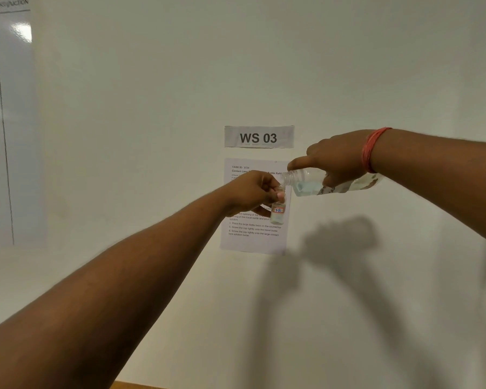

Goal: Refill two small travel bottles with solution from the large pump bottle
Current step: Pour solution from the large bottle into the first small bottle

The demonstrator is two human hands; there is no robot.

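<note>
both our arms stretched forward, mid-frame. left hand (253, 192) pinches small travel bottle (277, 213) near neck, upright, frame centre. right hand (334, 160) grips large bottle (331, 182) from above, index finger extended, bottle tipped near horizontal, uncapped mouth just over travel bottle's opening. red band (372, 148) on right wrist. instruction sheet (253, 240) on wall behind.

A red band (372, 150) circles the right wrist. The small bottle (277, 213) is clear, with a white label edged in red and marked in blue, and pale bluish liquid at its base. The large bottle (331, 183) is clear too, holding light blue liquid and bearing dark lettering. Bold black "WS 03" stands on a grey-white sign (259, 137); the sheet (254, 234) below is white with fine black print, on a cream wall (152, 108)
</note>
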